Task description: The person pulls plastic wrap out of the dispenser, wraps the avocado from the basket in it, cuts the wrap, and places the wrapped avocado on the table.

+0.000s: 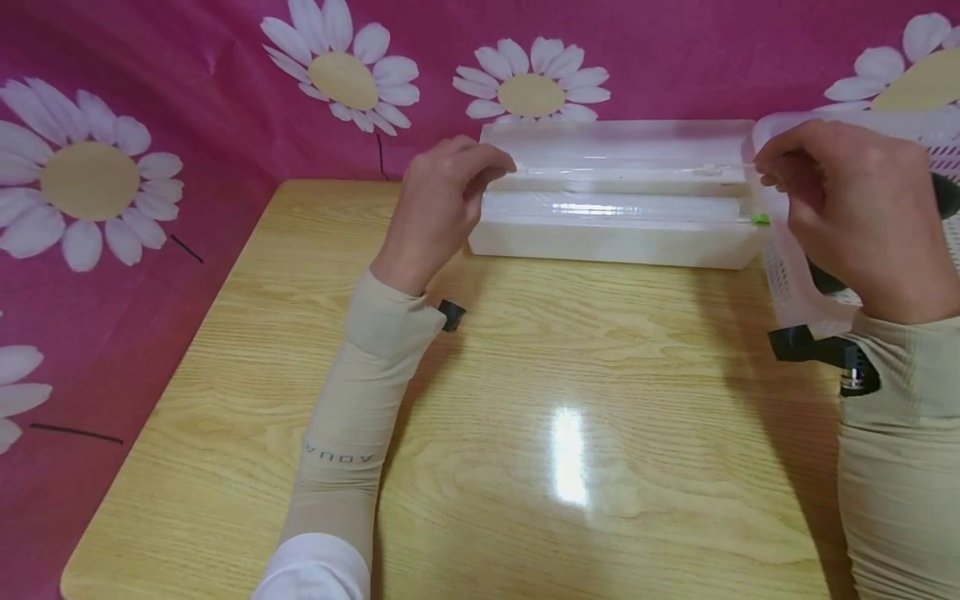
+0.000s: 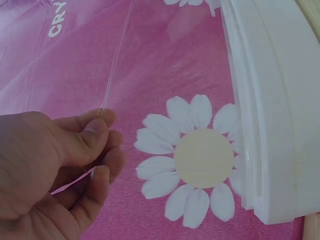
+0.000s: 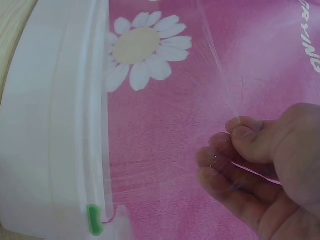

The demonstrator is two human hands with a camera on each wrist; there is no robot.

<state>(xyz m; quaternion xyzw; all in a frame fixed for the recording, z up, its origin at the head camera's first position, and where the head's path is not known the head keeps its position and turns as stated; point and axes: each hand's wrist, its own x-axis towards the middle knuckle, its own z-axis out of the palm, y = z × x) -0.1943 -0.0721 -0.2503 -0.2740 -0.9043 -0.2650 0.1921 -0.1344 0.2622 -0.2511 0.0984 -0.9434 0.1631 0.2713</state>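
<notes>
Clear film stretched between left hand and right hand.
Both pinched its edge above a white box near the table's far edge.

White glare marks the surface, lower centre of the head view; soft shadow at right; wrist views duller, hazy.

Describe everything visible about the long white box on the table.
The white box looks like smooth plastic, its lid open at the back. A shiny, film-wrapped roll lies lengthwise inside, and a small green piece shows at the right end. It rests on the wood-grain table beside a perforated basket; contact there is unclear. In the wrist views, both hands are apart from it.
</notes>
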